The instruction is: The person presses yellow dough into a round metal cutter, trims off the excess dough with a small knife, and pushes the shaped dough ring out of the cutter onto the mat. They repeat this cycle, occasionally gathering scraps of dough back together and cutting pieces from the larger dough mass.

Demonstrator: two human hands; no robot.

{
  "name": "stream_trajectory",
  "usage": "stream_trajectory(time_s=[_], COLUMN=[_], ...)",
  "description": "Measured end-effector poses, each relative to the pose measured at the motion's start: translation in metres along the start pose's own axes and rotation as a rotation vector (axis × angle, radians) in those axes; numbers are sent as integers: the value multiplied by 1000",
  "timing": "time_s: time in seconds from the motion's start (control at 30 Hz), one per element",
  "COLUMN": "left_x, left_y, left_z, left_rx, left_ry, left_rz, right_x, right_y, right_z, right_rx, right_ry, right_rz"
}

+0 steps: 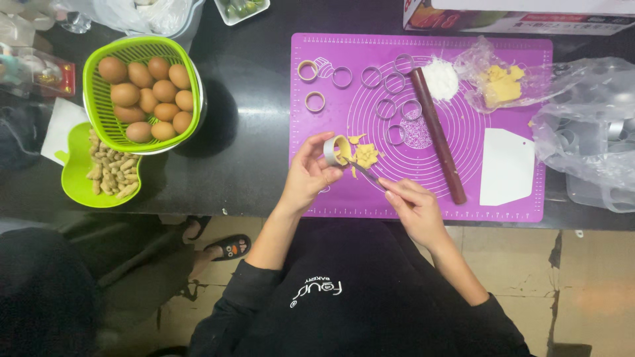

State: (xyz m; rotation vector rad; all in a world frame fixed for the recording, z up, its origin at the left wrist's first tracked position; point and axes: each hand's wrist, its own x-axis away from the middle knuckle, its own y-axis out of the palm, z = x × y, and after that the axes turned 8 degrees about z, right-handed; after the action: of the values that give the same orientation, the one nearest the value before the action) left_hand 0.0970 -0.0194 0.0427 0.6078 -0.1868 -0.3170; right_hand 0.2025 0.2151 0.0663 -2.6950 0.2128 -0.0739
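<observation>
The small metal ring mould [334, 151] stands on its side above the near-left part of the purple baking mat [516, 112], lined with yellow dough. The left hand [307, 177] has it: thumb and fingers are curled closed around the ring's outer wall, so this grip is shut on the mould. The right hand [413, 205] pinches the handle end of a thin dark tool [369, 174] whose tip reaches to the mould's lower rim; that grip is closed on the tool.

Just beside the mould, on the mat, lie yellow dough scraps [365, 155]. Further toward the mat's far edge are empty metal rings [387, 108] scattered in a loose group, and two rings filled with dough [308, 70] near the mat's far-left corner. A dark rolling pin [438, 135] lies slanted across the mat's middle, with a small heap of white flour [441, 79] near its far end. A white scraper [506, 165] lies flat near the mat's right edge, and a lump of yellow dough on clear plastic wrap [503, 82] sits at the far-right corner.

On the dark desk [245, 132], well to the left of the mat, a green basket of brown eggs [142, 92] stands, and a green apple-shaped dish of peanuts [106, 173] lies near the desk's near edge.
</observation>
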Motion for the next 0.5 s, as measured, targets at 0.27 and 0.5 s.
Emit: stream_trajectory(time_s=[0.27,0.5], left_x=[-7,-9], left_y=[-8,-19], left_z=[-5,-12], left_rx=[-11,-59], left_ry=[-54,-24], left_rz=[1,6], right_x=[-4,-8], right_y=[0,2], right_z=[5,9], right_rx=[-29,-60], right_ry=[-7,-3], right_rz=[-7,-12])
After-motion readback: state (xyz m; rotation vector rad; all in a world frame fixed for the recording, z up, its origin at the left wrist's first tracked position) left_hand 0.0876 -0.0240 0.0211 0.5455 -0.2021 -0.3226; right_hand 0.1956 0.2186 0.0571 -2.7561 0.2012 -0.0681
